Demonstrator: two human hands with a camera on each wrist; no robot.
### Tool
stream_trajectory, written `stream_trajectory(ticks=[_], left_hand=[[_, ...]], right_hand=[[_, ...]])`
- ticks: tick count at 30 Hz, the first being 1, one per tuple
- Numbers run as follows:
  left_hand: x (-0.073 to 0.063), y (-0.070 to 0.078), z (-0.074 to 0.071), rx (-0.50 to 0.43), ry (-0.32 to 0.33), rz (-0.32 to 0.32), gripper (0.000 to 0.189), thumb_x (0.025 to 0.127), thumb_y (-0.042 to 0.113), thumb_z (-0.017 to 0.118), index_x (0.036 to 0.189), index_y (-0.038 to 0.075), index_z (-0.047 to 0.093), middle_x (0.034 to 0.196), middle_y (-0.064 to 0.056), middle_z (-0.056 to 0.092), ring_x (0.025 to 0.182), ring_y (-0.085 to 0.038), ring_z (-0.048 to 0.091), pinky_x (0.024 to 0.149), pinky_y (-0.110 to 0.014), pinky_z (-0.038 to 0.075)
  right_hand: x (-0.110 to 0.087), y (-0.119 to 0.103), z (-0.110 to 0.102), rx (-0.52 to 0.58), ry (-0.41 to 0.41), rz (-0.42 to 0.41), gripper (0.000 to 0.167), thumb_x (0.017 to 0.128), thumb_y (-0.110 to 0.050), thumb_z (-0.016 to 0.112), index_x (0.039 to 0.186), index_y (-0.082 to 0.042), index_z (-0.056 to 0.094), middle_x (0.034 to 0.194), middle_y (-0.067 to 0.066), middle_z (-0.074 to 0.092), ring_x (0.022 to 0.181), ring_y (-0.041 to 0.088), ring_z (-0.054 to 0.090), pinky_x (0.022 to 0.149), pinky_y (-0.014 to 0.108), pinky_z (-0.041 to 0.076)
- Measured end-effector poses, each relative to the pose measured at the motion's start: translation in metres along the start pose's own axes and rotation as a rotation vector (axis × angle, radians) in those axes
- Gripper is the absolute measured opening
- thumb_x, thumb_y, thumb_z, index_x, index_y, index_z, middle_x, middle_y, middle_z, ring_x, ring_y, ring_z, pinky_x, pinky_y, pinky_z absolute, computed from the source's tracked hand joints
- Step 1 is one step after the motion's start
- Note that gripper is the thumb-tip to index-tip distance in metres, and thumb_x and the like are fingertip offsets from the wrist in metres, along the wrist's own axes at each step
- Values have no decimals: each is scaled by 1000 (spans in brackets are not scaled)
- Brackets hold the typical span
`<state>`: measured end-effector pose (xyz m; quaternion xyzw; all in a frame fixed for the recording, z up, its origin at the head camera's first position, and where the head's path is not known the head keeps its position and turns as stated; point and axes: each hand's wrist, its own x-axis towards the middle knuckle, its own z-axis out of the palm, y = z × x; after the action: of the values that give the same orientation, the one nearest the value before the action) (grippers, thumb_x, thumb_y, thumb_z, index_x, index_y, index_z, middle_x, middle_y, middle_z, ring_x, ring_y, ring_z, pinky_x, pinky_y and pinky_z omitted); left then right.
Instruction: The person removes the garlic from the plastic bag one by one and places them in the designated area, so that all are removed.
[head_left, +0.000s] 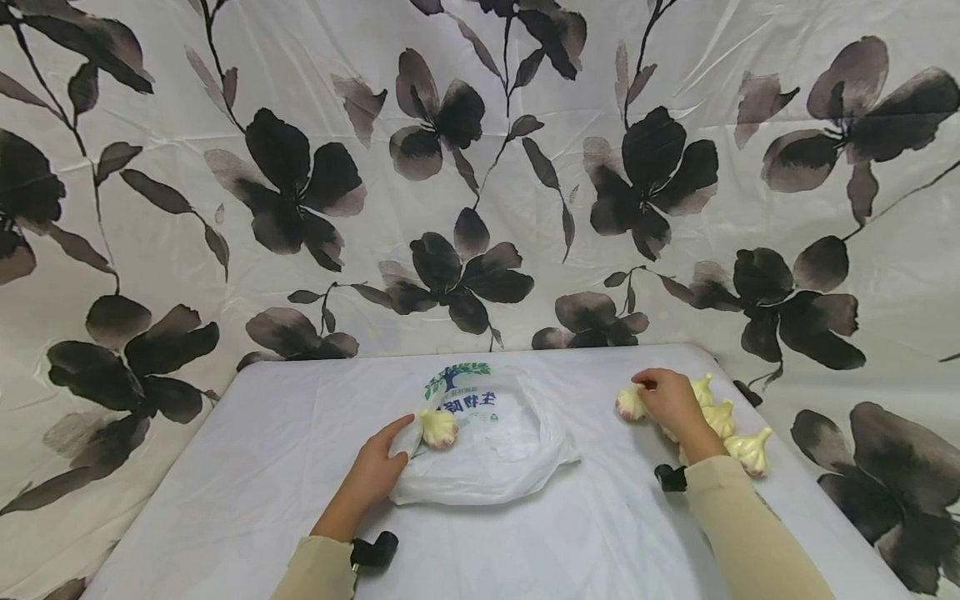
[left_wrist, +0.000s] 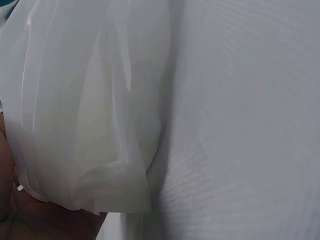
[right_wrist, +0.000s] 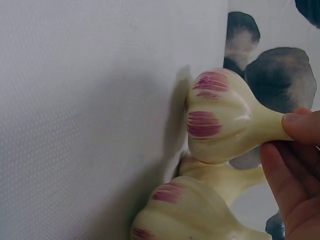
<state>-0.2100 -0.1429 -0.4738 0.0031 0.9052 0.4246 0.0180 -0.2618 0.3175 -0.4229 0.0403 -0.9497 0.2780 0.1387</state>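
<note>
A white plastic bag [head_left: 487,487] with green and blue print lies spread on the table, its mouth held wide. At its left side my left hand [head_left: 378,467] grips the rim; in the left wrist view the bag's film [left_wrist: 85,125] hides most of the fingers. One garlic bulb [head_left: 439,428] is at the bag's left part, close to that hand. Over on the right, my right hand [head_left: 675,408] pinches another garlic bulb [right_wrist: 220,120] by its stem between thumb and fingertips. Below and beside it lie several more garlic bulbs [head_left: 748,451], pale with purple streaks, partly hidden by the hand.
The white-covered table [head_left: 210,500] ends just right of the garlic group. Behind and around it hangs a pale cloth [head_left: 525,208] with dark flowers. A black wrist device [head_left: 375,550] sits on the left wrist, and another black device [head_left: 670,477] on the right.
</note>
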Motion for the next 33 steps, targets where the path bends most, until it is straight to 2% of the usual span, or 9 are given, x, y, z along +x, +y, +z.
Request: stream_trajectory(ticks=[12,22,29,33], left_hand=[[0,0,0,0,3,-3,63,89,5,47,149,22,39,157,-16,32,145,-41,25,114,-61,26],[1,2,2,19,15,-24,64,88,6,46,149,23,38,157,-15,31,146,-39,22,114,-62,25],[1,3,2,25,18,-34,64,88,7,46,149,23,38,157,-15,31,146,-39,23,114,-62,26],[1,3,2,18,17,-34,64,88,7,46,149,23,38,157,-15,32,146,-39,23,114,-62,25]], right_hand=[[-4,6,-4,-18,17,5,23,87,-3,57,105,3,70,104,22,70,101,38,64,89,52,51],[-4,3,-8,-17,-31,65,25,89,-4,54,108,4,69,110,23,68,106,40,62,91,52,50],[-2,3,-9,-35,-34,32,23,86,-2,58,104,3,70,105,23,69,100,38,63,88,51,51],[0,1,-9,-45,-61,31,23,88,-4,59,107,3,70,108,24,69,103,39,63,89,52,51]])
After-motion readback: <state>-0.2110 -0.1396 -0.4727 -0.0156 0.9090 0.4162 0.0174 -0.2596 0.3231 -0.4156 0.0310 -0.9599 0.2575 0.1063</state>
